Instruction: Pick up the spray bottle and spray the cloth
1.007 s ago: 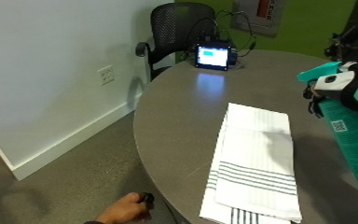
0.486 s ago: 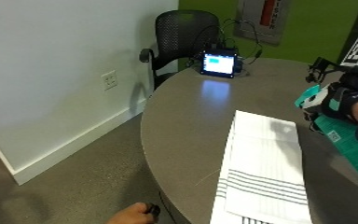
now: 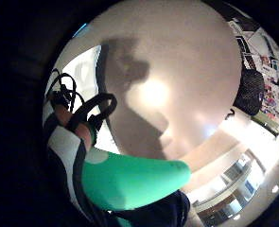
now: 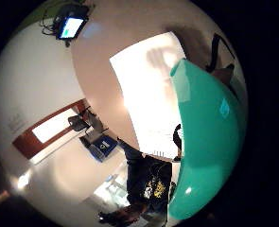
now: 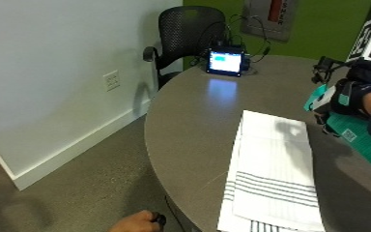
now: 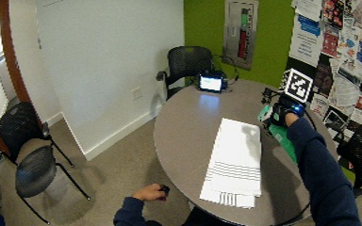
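Spray bottle (image 5: 324,104) sits in my gloved right grip (image 5: 352,94), lifted off the desk (image 5: 192,121) at its far right side, just beside the upper right corner of the cloth (image 5: 272,169). From the outside view I see the teal head of the bottle poking out on the cloth side of the glove, with my fingers curled round it, so the grip is wrapped on the bottle. The thumb side palm view is half filled by the teal body (image 4: 210,137), which lies close against the palm, with the bright cloth (image 4: 148,90) on the desk beneath it. The little finger side palm view shows more teal plastic (image 3: 134,182) next to a strapped finger, and the bottle's shadow cast on the brown desk top (image 3: 177,71).

The cloth lies flat, white with dark stripes across the end nearest me, its long side running away from me. I cannot tell whether the nozzle points at it.

A small lit screen (image 5: 224,62) stands at the far edge of the desk, with a black mesh chair (image 5: 185,29) behind it. My bare left hand (image 5: 137,224) holds a small dark object below the desk edge.
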Demonstrator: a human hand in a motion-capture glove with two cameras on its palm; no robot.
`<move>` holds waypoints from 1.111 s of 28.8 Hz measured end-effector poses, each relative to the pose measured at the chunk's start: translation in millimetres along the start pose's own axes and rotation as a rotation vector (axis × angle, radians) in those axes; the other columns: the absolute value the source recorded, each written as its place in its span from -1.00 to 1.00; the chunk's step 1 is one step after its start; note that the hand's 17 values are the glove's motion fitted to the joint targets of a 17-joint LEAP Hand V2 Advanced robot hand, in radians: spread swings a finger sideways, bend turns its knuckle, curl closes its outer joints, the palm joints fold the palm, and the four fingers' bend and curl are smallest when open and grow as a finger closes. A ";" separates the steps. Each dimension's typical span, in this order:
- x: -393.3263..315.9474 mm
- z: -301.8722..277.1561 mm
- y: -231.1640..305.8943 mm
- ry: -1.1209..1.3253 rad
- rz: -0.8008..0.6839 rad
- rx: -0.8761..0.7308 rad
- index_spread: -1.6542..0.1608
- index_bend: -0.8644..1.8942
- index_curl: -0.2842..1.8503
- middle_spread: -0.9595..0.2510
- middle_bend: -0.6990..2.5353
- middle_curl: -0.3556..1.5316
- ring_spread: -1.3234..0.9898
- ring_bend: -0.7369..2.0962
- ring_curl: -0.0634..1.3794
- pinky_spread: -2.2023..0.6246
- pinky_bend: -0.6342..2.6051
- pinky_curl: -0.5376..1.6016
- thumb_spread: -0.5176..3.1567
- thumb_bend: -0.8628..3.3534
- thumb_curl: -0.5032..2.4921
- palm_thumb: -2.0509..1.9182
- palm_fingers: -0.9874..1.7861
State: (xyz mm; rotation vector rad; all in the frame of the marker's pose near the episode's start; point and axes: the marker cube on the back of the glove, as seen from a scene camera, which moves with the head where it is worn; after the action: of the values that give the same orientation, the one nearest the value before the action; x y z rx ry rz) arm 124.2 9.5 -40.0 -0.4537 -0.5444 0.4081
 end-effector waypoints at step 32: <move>-10.7 -33.1 -4.4 -0.254 -0.252 0.288 0.55 -0.27 -0.37 0.36 -0.20 -0.11 -0.05 -0.06 -0.26 0.37 -0.32 -0.14 -0.52 -0.60 -0.12 0.55 0.64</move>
State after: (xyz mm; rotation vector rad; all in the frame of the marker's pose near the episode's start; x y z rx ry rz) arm 135.9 -9.1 -67.4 -0.0532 -0.7662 0.2963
